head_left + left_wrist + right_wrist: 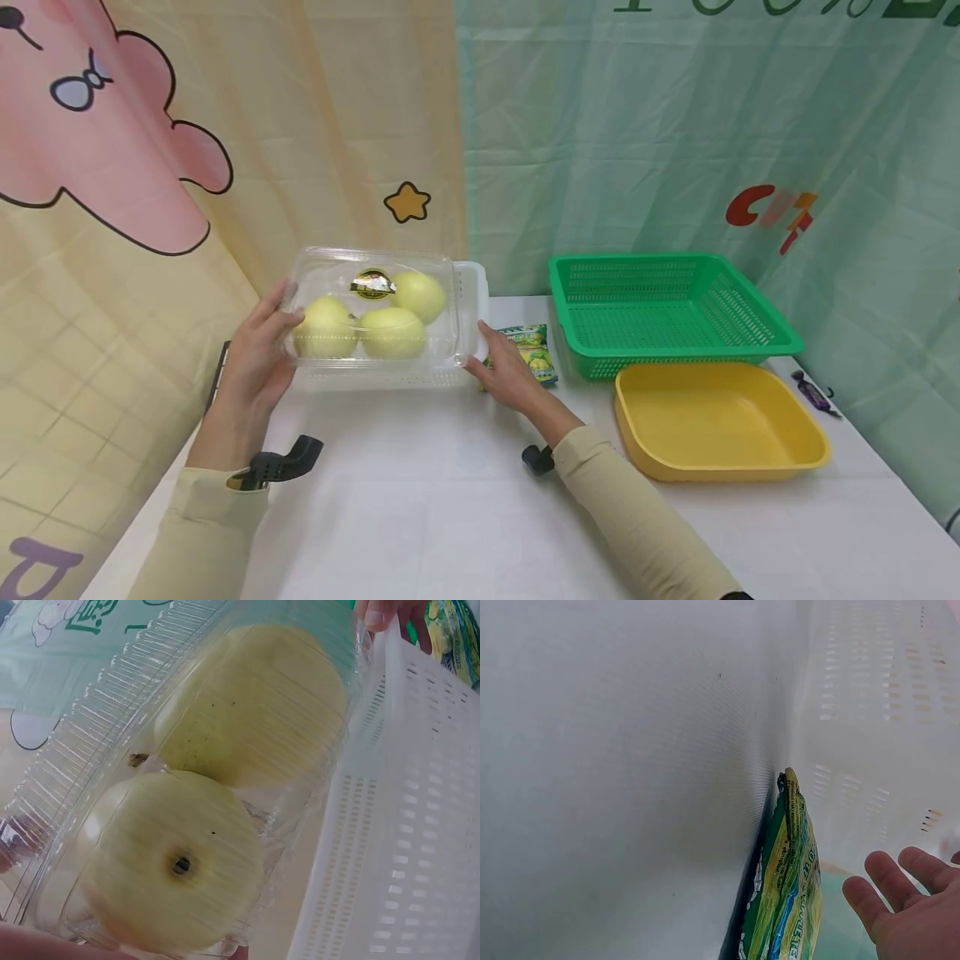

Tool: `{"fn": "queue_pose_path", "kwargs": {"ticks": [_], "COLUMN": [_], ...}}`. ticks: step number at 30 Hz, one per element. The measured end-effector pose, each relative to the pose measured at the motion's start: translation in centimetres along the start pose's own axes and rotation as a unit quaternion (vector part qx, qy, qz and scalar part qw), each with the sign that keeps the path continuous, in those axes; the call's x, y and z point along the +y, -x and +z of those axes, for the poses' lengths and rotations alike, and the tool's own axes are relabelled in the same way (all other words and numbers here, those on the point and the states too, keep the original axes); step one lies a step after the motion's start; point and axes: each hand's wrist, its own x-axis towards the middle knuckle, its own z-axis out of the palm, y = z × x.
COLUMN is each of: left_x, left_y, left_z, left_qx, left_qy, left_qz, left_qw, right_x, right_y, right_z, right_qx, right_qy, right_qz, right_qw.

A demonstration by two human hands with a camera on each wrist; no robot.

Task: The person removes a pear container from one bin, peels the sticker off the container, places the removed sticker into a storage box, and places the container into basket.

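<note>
My left hand [251, 358] grips the left end of a clear plastic clamshell box [324, 273], thumb on the near side. Inside sit three pale yellow-green fruits [393, 332], and a black and gold label [372, 284] is stuck on the lid. The box is tilted, over a white perforated basket [474, 287] that shows at its right and below. My right hand [510, 371] pinches the basket's right rim near the box corner; in the left wrist view the rim runs between thumb and fingers [418, 626]. Its other fingers [889, 881] spread loosely in the right wrist view.
A green and yellow snack packet [534, 352] lies just behind my right hand. To the right stand a green perforated basket [675, 346] and, nearer, a yellow tub [720, 425]. A purple-wrapped candy [816, 394] lies by the table's right edge. Printed curtains [600, 150] hang behind.
</note>
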Motion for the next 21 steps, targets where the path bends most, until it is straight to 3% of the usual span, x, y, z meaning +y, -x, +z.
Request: {"fn": "queue_pose_path", "kwargs": {"ticks": [14,21], "left_x": [-0.7,-2.4], "left_y": [4.6,7.0], "left_z": [1.1,0.6], "left_qx": [-0.050,-0.054], "left_qy": [-0.016,-0.042], "left_qz": [0.016,-0.010], "left_qw": [0.9985,0.9976], "right_x": [0.3,0.9], "right_y": [-0.3,-0.5], "right_z": [0.0,-0.2], "right_qx": [0.013,0.025], "right_qy": [0.010,0.006], "right_qz": [-0.010,-0.080], "right_qw": [0.9998,0.9965]}}
